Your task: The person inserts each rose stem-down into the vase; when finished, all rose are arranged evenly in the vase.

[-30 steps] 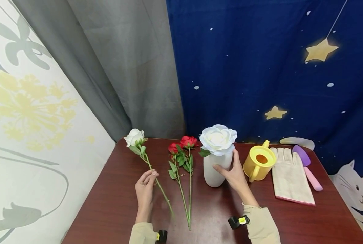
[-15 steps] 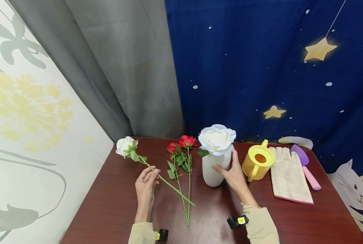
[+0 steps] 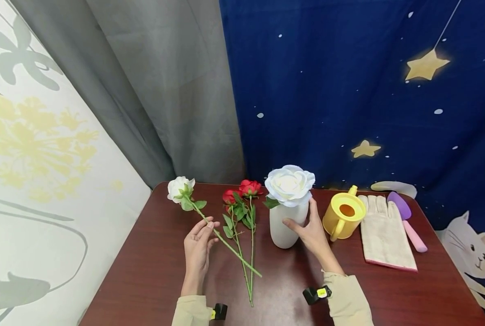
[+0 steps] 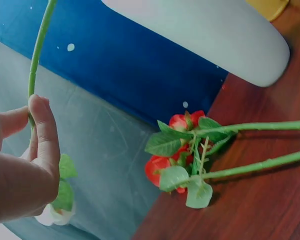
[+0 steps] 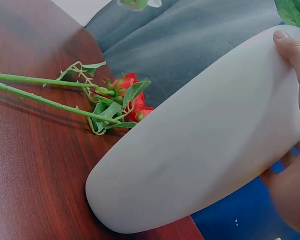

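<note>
My left hand (image 3: 197, 246) pinches the green stem of a white rose (image 3: 181, 188) between thumb and fingers. The bloom tilts to the upper left and the stem's lower end slants down to the right, over the stems of two red roses (image 3: 250, 188) lying on the table. With its thumb in front and fingers around the far side, my right hand (image 3: 313, 233) grips a white vase (image 3: 285, 226) standing upright. A large pale bluish-white flower (image 3: 290, 184) sits in the vase and hides its mouth. The right wrist view shows the thumb near the vase's upper part (image 5: 200, 135).
Right of the vase stands a yellow watering can (image 3: 344, 216). Beside it lie a cream work glove (image 3: 388, 235) and a small trowel (image 3: 414, 236) with purple blade and pink handle. Curtains hang behind the dark red table (image 3: 153, 280).
The white rose's stem end has swung right over the red roses' stems. Its bloom dipped left, then rose back slightly right with my left hand. My right hand keeps its hold on the vase.
</note>
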Available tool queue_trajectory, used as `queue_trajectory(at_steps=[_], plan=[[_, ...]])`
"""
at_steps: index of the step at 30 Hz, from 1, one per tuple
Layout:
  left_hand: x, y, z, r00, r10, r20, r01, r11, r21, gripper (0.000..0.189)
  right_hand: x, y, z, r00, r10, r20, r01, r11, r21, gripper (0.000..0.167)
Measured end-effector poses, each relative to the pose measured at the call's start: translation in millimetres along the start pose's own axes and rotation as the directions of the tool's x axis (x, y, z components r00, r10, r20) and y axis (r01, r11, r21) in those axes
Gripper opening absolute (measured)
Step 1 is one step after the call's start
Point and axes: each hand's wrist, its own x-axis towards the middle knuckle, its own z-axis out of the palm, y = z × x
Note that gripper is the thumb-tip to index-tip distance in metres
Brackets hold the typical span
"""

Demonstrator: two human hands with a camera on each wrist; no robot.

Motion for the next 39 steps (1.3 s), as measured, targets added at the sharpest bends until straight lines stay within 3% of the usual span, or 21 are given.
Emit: queue_trajectory(at_steps=[5,11,22,27,31,34,39], plan=[[-3.4,6.6,4.9,0.998,-0.023,0.056,0.024,1.0,-0.019,0.032,-0.4,-1.2,0.0,1.0,-0.003,0.001,0.003,1.0,0.003,0.082],[-8.1,16.7,10.4,0.995,-0.005,0.096,0.007,1.0,-0.026,0.031,-0.2,-0.7,0.3,1.0,0.005,0.009,-0.005,1.0,0.009,0.082],[-11.9,29.8,16.0,0.996,0.087,0.034,-0.078,0.973,-0.218,0.02,-0.3,0.2,0.1,1.0,-0.006,0.013,0.006,1.0,0.008,0.083],[-8.9,31.6,20.0,0.992,0.129,-0.006,-0.126,0.958,-0.258,0.02,4.6,17.7,0.1,1.0,-0.004,0.008,0.004,1.0,0.023,0.085],[-5.5,31.4,26.8,0.977,0.211,-0.031,-0.21,0.933,-0.29,0.025,8.2,33.7,1.2,1.0,-0.001,-0.005,0.001,1.0,0.017,0.085],[-3.5,31.2,33.0,0.957,0.286,-0.048,-0.287,0.91,-0.299,0.024,9.0,37.5,2.2,1.0,-0.01,-0.017,0.011,1.0,0.01,0.085],[-1.6,32.0,43.8,0.92,0.385,-0.067,-0.39,0.89,-0.236,0.017,8.7,37.1,2.6,1.0,-0.006,-0.022,0.006,1.0,0.009,0.084]])
